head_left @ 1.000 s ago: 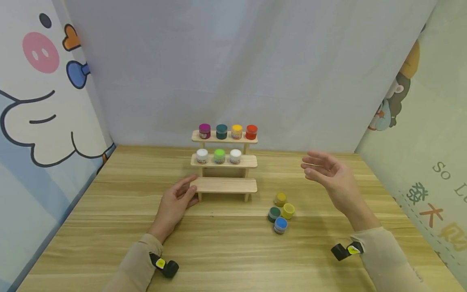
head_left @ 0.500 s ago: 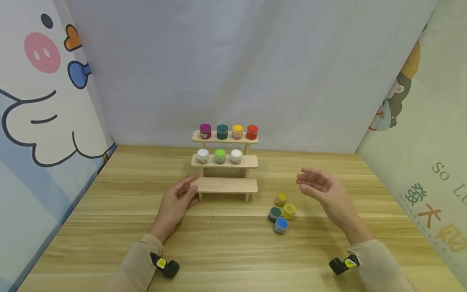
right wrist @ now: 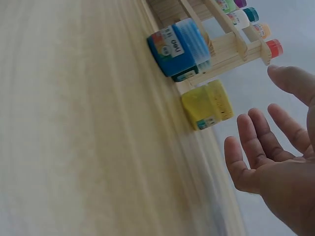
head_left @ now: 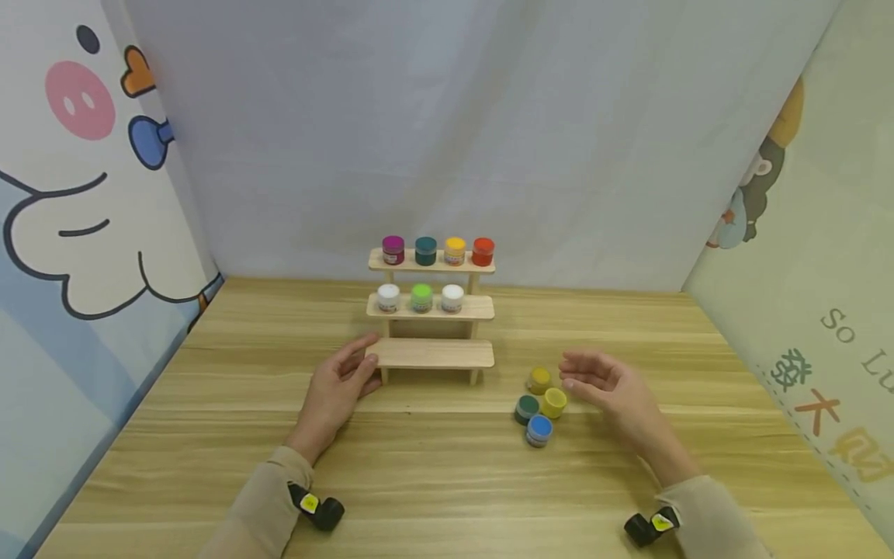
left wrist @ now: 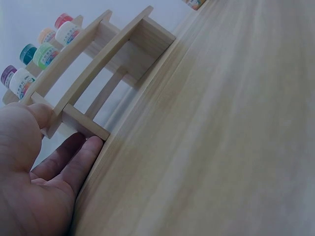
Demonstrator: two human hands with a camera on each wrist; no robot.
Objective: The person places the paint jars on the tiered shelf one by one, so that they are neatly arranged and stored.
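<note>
The left end of the three-tiered pale wooden rack (head_left: 434, 353) is gripped by the left hand (head_left: 334, 392). Nothing is held by the right hand (head_left: 615, 386), its loosely bent fingers (right wrist: 250, 140) parted just beside the yellow round plastic jar (head_left: 555, 404), right of the rack on the wood-grained counter (head_left: 433, 489).

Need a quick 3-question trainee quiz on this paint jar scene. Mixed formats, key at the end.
1. True or false: the left hand touches the wooden rack, and the right hand holds nothing.

2. Multiple choice: in the head view, which jar is at the right end of the top shelf?
a) purple
b) red
c) lime green

3. Count: how many jars are directly on the table, off the rack?

Key:
1. True.
2. b, the red jar.
3. Four: a dark yellow jar, a bright yellow jar, a dark green jar and a blue jar.
</note>
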